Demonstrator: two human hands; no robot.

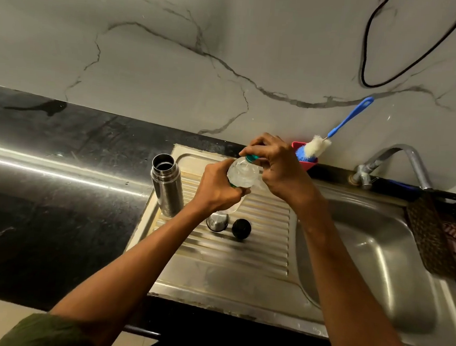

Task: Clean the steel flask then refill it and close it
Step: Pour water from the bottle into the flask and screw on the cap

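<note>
At frame centre my left hand (pixel 217 191) grips a clear plastic bottle (pixel 243 174), hiding its lower body, my right hand (pixel 274 162) pinches its green cap (pixel 250 158), and the open steel flask (pixel 166 184) stands upright just left on the drainboard (pixel 242 256).

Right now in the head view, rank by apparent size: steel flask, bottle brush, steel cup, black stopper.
1. Blue-handled bottle brush with white bristles, longest, though it leans farther back.
2. Open cylindrical steel flask.
3. Small steel cup and round black stopper: about alike; the left hand hides part of the cup.
</note>
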